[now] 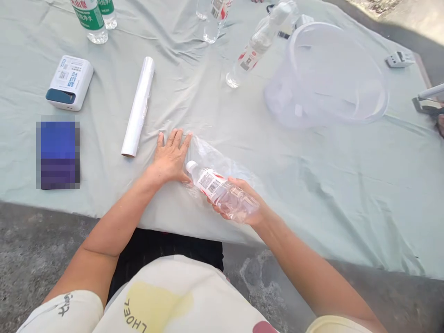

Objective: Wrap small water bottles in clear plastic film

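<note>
Palm down and fingers spread, my left hand (171, 159) presses on the left end of a clear plastic film sheet (215, 155) on the covered table. My right hand (248, 194) is wrapped round a clear water bottle (222, 194) with a white cap and a red-and-white label. The bottle is tilted low over the film, its cap pointing toward my left hand; whether it touches the film I cannot tell. A roll of cling film (138, 108) lies to the left of my left hand.
A translucent plastic basin (294, 99) stands at the right, with another water bottle (251, 58) leaning beside it. A white label printer (70, 83) and a blurred blue item (59, 155) sit at the left. Green-labelled bottles (92, 23) stand behind. The grey-green tablecloth (329, 199) is wrinkled.
</note>
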Tool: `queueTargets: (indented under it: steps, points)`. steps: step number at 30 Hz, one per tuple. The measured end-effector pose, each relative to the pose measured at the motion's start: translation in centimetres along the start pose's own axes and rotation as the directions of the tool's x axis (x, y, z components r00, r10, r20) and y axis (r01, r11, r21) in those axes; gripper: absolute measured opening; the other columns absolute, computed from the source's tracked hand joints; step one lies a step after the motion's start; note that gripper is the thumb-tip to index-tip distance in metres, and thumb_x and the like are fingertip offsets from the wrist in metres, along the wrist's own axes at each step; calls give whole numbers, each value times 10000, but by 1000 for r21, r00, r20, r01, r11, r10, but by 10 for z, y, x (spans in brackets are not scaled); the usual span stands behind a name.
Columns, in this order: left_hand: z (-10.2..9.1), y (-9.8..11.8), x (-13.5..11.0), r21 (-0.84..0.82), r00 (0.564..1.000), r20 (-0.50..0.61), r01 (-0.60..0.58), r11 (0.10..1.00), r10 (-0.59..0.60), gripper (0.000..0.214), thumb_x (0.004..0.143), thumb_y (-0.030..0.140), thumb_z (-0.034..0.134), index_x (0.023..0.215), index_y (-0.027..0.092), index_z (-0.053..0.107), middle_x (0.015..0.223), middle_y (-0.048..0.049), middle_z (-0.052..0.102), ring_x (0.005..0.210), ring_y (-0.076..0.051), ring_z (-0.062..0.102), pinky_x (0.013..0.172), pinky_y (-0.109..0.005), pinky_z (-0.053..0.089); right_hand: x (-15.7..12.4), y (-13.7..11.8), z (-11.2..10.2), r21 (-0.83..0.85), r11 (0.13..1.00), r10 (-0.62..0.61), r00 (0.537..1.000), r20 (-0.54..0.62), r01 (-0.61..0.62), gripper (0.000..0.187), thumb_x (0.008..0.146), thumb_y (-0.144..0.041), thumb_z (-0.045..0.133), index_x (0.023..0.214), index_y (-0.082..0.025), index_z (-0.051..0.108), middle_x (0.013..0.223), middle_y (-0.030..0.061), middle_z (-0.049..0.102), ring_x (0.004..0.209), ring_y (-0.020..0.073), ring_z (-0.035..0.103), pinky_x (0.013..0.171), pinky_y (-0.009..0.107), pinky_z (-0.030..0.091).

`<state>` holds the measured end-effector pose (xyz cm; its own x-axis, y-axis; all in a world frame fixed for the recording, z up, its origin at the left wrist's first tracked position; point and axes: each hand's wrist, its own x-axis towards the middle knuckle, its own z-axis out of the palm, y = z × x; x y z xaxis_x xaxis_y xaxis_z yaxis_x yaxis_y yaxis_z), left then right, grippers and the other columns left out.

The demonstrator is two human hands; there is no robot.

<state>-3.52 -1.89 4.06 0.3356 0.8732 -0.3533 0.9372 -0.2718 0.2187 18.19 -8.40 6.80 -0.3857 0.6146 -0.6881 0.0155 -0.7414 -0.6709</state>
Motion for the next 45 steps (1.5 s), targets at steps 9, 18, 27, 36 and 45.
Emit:
queueTargets:
  steps: [9,18,27,36,45]
  points:
    - [-2,-2,-4,9,1000,20,-10,1000,9,1492,551,716,835,1633,117,-1,1699,-219,-32,1586,-362,-43,1246,-598,-46,26,-49,-34,231,863,-349,861,-369,449,192,796,-363,685,897,-251,566,788,-36,585,618,90,534,522,194,472]
    - [1,-2,-2,-15,1000,14,-25,1000,25,1481,554,687,848,1633,111,13,1701,-225,-10,1576,-405,-44,1240,-610,-61,-26,-26,-11,17,998,-50,984,-169,53,422,632,-565,806,752,-199,633,642,10,577,522,119,501,427,240,374]
    - [7,-5,0,-43,999,-27,-45,998,44,1480,529,683,853,1634,113,50,1699,-233,28,1578,-406,-5,1234,-625,-48,34,-23,8,-248,957,-196,965,-176,149,399,854,-579,616,966,-199,662,942,54,679,794,171,635,675,283,509]
    - [1,-15,-7,-152,997,-25,-74,986,71,1197,708,581,765,1615,87,161,1708,-192,85,1584,-365,33,1265,-552,-29,38,-12,21,-692,720,-340,898,-279,57,688,857,-713,576,1370,-257,532,1081,80,669,864,213,629,673,329,501]
    - [-34,-1,3,-235,929,-313,127,964,-199,380,958,280,533,1321,174,577,1300,-133,651,1197,-305,594,986,-436,445,37,-8,21,-703,699,-401,886,-232,133,576,889,-710,525,1263,-275,581,1099,54,656,907,213,595,794,358,472]
